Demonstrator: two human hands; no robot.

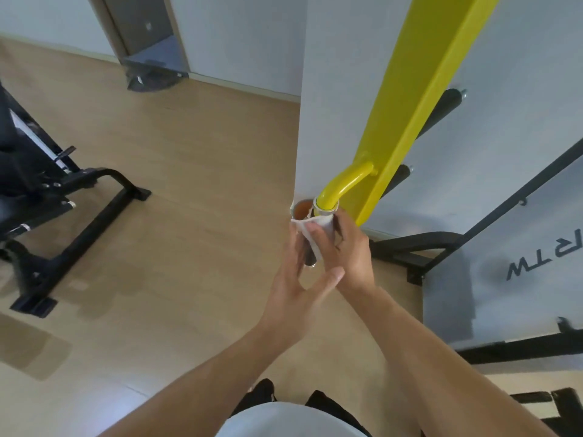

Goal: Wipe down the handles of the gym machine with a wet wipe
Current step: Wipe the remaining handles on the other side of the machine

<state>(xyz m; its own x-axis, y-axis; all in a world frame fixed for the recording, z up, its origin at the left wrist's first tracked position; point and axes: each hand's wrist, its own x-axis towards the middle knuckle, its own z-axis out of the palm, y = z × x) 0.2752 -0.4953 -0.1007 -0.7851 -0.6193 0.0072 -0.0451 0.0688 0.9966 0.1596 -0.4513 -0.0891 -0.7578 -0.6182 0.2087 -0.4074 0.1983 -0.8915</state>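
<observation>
A yellow bent tube (344, 184) comes off the yellow beam (419, 99) of the gym machine and ends in a dark handle grip with a chrome collar (325, 209). A white wet wipe (310, 234) is wrapped around that grip. My right hand (344, 247) is closed around the grip from the right, pressing the wipe on it. My left hand (303, 279) is on the left side of the grip, its fingers on the wipe's edge and the thumb stretched out toward my right wrist. Most of the grip is hidden by my hands.
A white pillar (331, 89) stands just behind the handle. Black machine frames are to the left (79, 216) and to the right (426, 247). Two black pegs (441, 111) stick out behind the beam. A light wooden floor (189, 184) lies below.
</observation>
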